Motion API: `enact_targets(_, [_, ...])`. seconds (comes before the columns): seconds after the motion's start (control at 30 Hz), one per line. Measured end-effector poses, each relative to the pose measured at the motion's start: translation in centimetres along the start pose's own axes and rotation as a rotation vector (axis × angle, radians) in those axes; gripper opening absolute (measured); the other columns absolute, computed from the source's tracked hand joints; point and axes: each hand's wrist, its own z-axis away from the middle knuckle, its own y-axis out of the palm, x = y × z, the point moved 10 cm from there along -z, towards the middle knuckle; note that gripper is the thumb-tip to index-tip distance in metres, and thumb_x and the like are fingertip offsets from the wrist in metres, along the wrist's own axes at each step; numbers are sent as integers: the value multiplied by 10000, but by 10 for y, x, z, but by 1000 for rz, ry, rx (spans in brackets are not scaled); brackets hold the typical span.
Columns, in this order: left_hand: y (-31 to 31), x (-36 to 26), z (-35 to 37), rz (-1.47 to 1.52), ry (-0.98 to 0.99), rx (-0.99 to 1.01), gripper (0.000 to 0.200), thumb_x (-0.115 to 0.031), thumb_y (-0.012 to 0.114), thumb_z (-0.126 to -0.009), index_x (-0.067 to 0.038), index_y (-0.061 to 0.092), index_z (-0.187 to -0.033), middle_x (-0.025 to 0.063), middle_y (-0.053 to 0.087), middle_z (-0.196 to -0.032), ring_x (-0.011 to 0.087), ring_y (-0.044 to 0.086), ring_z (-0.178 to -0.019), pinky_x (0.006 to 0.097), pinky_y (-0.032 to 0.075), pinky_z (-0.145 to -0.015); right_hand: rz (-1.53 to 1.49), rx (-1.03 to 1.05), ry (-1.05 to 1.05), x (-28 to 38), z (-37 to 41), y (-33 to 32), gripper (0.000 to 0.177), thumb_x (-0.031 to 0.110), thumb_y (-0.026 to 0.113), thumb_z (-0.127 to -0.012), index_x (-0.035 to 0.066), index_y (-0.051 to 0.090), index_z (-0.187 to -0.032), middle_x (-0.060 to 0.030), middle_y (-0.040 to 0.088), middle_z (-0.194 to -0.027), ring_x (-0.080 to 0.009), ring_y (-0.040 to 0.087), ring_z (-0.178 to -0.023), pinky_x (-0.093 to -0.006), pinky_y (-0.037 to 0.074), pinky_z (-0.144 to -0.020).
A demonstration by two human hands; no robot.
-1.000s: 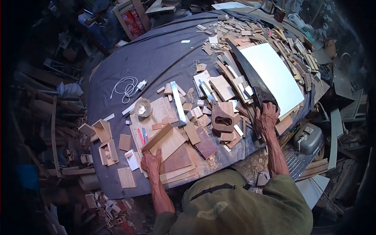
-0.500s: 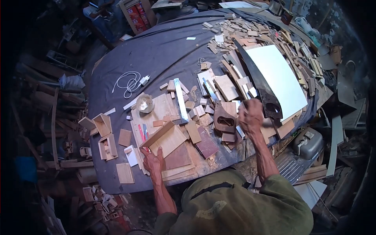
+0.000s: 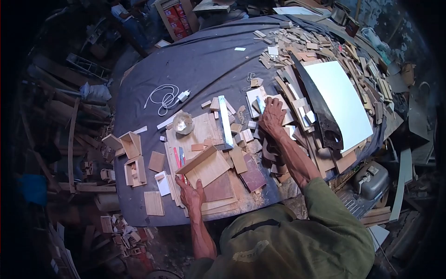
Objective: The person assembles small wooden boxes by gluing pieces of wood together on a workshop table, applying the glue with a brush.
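My left hand [image 3: 191,193] grips the near corner of a piece made of two thin boards joined at a right angle [image 3: 209,168], thumb on the flat board and fingers at the upright one. My right hand [image 3: 272,116] reaches palm down over wood pieces, its fingers extended and slightly apart. Beneath it lies a small handsaw, its blade [image 3: 261,104] mostly covered and its wooden handle [image 3: 272,151] partly behind my forearm. Whether the fingertips touch the blade or the wood cannot be seen. A metal straightedge [image 3: 225,123] lies between my hands.
A large handsaw [image 3: 320,104] lies beside a white sheet [image 3: 341,100]. Small open boxes [image 3: 134,171] stand at left. A bowl [image 3: 183,123], a white cable [image 3: 160,97] and wood offcuts [image 3: 311,46] lie on the dark cloth [image 3: 200,60]. Another person [image 3: 124,18] is far back.
My right hand has moved forward and left, from beside the small saw's handle to over its blade. My left hand keeps hold of the joined boards. The view has shifted slightly.
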Motion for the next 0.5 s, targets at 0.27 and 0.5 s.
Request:
enact_targets(0.27, [-13,1,-5,70,42,-112,823,-237,749,-817,53,278,-1427,358,534,-1233,502,557,-1128,548,451,-931,-17,-126,-101,5,0,-29,543,163,664,-747,65,522,-1262,-162,483,-1166,-344,466,-1164,-581,377,-926])
enact_targets(0.5, [-32,-3,-12,275,138,-266,643,-155,755,-805,39,436,-1329,224,519,-1141,386,562,-1034,465,480,-884,182,136,-244,28,-25,42,359,259,609,-868,144,590,-1207,-152,534,-1161,-326,503,-1169,-653,335,-979])
